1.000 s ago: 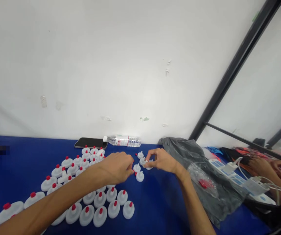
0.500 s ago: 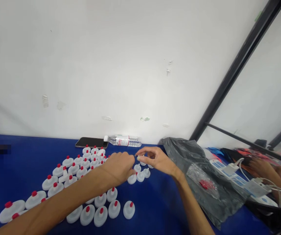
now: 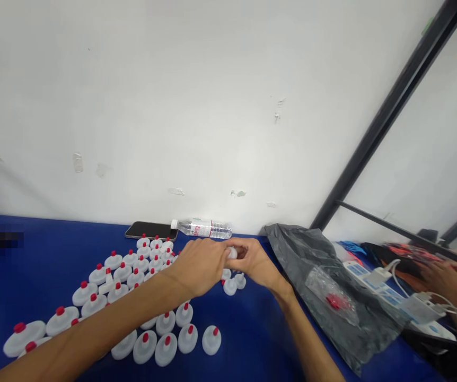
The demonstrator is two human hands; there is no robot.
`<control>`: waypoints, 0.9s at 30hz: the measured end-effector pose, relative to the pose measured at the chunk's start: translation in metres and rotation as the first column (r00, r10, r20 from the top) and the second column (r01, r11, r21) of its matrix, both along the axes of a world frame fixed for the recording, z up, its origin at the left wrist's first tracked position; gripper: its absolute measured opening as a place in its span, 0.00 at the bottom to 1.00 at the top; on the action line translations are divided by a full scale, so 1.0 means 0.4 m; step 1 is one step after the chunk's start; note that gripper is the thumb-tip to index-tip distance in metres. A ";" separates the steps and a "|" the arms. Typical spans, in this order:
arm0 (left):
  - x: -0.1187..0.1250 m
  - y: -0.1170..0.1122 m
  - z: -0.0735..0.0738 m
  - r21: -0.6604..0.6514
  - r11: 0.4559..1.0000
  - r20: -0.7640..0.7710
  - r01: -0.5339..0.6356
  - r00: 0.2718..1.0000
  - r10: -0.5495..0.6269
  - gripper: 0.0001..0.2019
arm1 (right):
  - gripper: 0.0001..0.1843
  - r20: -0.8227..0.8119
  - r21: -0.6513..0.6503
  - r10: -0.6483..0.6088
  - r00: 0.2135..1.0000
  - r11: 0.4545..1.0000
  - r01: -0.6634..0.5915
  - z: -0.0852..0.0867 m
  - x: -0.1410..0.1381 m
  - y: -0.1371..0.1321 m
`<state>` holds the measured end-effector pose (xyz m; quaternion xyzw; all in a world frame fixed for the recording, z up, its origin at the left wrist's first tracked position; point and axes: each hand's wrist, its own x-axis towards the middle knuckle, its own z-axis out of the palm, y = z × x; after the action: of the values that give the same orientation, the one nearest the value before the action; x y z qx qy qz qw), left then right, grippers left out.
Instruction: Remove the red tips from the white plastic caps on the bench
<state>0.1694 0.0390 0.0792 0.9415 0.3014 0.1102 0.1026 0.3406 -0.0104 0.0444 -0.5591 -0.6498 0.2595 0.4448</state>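
My right hand (image 3: 255,263) curls its thumb and fingers round a small white plastic piece (image 3: 232,253), which shows only in part. Pressed against it from the left is my left hand (image 3: 208,266), closed, its fingertips hidden behind the back of the hand. Just under the hands, a few white domed plastic pieces with bare spouts (image 3: 230,287) lie on the blue table; a speck of red shows beside them. To the left and in front, many white round pieces with red caps (image 3: 166,349) stand in loose rows, partly covered by my left forearm.
A phone (image 3: 149,230) and a clear water bottle (image 3: 202,228) lie by the wall. On the right are a grey plastic bag (image 3: 292,254), a clear bag with red bits (image 3: 334,297) and a power strip (image 3: 423,313) with cables. Another person's hands (image 3: 447,286) are at far right.
Both hands have come together, and the right hand's fingers have closed round the white piece. The left hand has moved slightly right. The view has shifted a little.
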 end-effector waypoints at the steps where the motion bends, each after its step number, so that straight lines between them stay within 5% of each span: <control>1: 0.001 0.003 0.001 -0.028 1.000 0.023 -0.004 1.000 0.005 0.22 | 0.12 0.042 0.058 -0.034 0.999 0.998 0.031 -0.001 -0.001 0.002; 12: 0.024 0.091 -0.037 -0.391 0.920 0.145 0.014 0.988 0.047 0.17 | 0.12 0.193 0.259 -0.192 0.962 0.956 0.139 -0.025 0.005 0.024; 17: 0.017 0.076 -0.021 -0.267 0.964 0.181 0.008 0.983 0.042 0.21 | 0.14 0.163 0.243 -0.163 0.973 0.962 0.120 -0.019 0.023 0.017; 22: 0.010 0.052 -0.033 -0.055 0.998 0.214 -0.037 0.976 0.048 0.14 | 0.16 0.152 0.235 -0.198 0.968 0.959 0.159 -0.019 0.022 0.014; 27: 0.016 0.052 -0.035 -0.090 0.996 0.224 -0.018 0.974 0.038 0.16 | 0.13 0.161 0.280 -0.178 0.971 0.952 0.128 -0.028 0.024 0.023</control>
<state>0.1758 0.0597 0.0654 0.9132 0.3057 0.2044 0.1757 0.3502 -0.0012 0.0330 -0.5644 -0.6717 0.0813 0.4729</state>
